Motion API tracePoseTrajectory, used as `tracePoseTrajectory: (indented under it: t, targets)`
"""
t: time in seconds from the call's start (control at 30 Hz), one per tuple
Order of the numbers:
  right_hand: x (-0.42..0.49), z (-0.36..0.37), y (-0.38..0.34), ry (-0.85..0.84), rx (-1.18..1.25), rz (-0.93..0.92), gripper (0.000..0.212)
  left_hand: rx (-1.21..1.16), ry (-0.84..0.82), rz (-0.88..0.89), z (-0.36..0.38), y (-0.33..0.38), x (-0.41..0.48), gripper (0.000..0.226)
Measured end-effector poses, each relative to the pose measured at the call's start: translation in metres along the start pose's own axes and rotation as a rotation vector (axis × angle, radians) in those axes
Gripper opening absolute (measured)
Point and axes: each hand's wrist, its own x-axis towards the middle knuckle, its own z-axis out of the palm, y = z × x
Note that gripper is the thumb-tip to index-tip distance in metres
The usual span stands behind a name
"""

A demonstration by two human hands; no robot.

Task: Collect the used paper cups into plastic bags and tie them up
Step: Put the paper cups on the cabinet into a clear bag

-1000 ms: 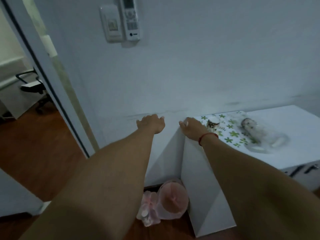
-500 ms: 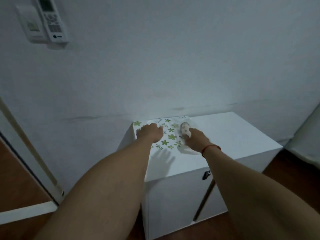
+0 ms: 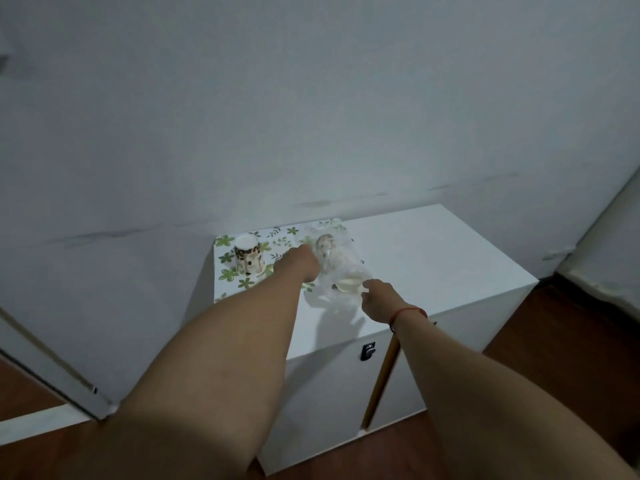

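Note:
A clear plastic bag lies on the white cabinet top, with a patterned paper cup lying on its side inside it. My left hand is closed on the bag's left side. My right hand pinches the bag's near end. Another paper cup with a brown animal print stands upside down on the green-flowered mat, to the left of my left hand.
The cabinet stands against a pale wall; its doors have a dark handle at the front. Wooden floor lies to the right and below. A white door frame runs at the lower left.
My view has swung right, onto the cabinet top. My left hand moved from the mat's left part to the bag, uncovering the upside-down cup. My right hand drew back to the bag's near end.

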Motion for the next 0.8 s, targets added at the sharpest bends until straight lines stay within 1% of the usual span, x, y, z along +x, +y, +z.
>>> tracePoseTrajectory:
  t: [0.17, 0.27, 0.37, 0.47, 0.53, 0.6, 0.67, 0.73, 0.8]
  targets:
    - [0.032, -0.001, 0.015, -0.023, 0.044, -0.003, 0.042, -0.043, -0.06, 0.031, 0.017, 0.028, 0.046, 0.055]
    - [0.05, -0.003, 0.022, -0.008, 0.073, -0.017, 0.043, -0.07, -0.072, 0.066, 0.026, 0.04, 0.069, 0.06]
    - [0.063, -0.002, 0.032, -0.01, 0.125, -0.054, 0.045, -0.11, -0.097, 0.033, 0.039, 0.045, 0.091, 0.059]
    - [0.076, -0.003, 0.04, 0.049, 0.171, -0.078, 0.044, -0.139, -0.147, 0.065, 0.048, 0.052, 0.108, 0.055]
    - [0.086, -0.004, 0.041, 0.119, 0.205, -0.111, 0.044, -0.221, -0.165, 0.054, 0.049, 0.058, 0.12, 0.052]
    - [0.093, -0.004, 0.038, 0.144, 0.199, -0.152, 0.044, -0.296, -0.158, 0.034, 0.05, 0.06, 0.128, 0.051]
    - [0.098, -0.003, 0.032, 0.133, 0.202, -0.148, 0.041, -0.337, -0.144, 0.038, 0.051, 0.064, 0.132, 0.05]
    - [0.107, -0.003, 0.025, 0.124, 0.185, -0.109, 0.034, -0.358, -0.141, 0.057, 0.052, 0.066, 0.138, 0.048]
    - [0.116, -0.006, 0.02, 0.168, 0.134, -0.077, 0.027, -0.387, -0.137, 0.063, 0.055, 0.067, 0.144, 0.047]
